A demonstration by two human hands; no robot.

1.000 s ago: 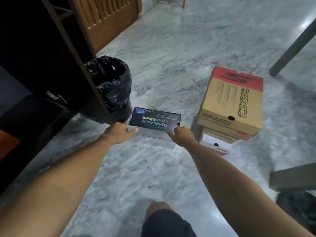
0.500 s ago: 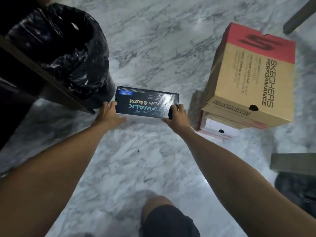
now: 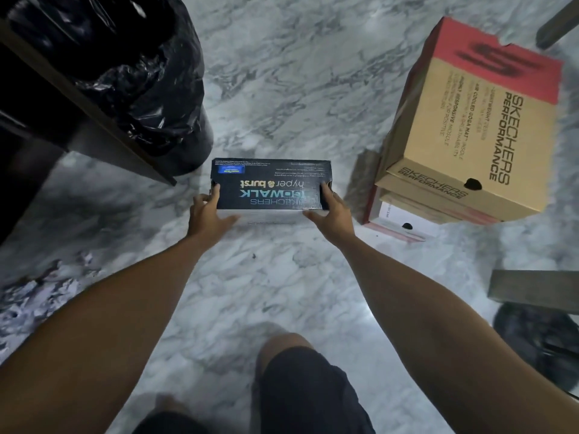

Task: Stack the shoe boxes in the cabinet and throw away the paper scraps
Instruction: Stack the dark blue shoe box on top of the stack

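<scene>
**A:** so where's the dark box at right now?

**B:** The dark shoe box [image 3: 271, 184] sits low over the marble floor [image 3: 282, 89], dead centre, printed lid facing up with the lettering upside down from the wearer's side. Can't tell if its bottom is touching the floor or just off it.

**A:** and the hands?

**B:** Both on it. Left hand [image 3: 208, 211] is clamped on the left end — fingers curled over the top edge, thumb stretched along the near side. Right hand [image 3: 329, 211] does the same on the right end, fingers wrapped over the corner. So each hand is closed around one end of the box, arms stretched out straight.

**A:** what's around it?

**B:** Just beyond its left corner there's a bin with a black bag [image 3: 141, 79], partly behind the edge of a dark wooden cabinet [image 3: 87, 101]. Off to the right, apart from the dark box, is a stack of shoe boxes — a big tan box with a red end [image 3: 476, 120] on top, sitting skewed over a white and red box [image 3: 404, 220] below. Crumpled paper scraps [image 3: 40, 286] lie on the floor at the far left, near the left forearm.
</scene>
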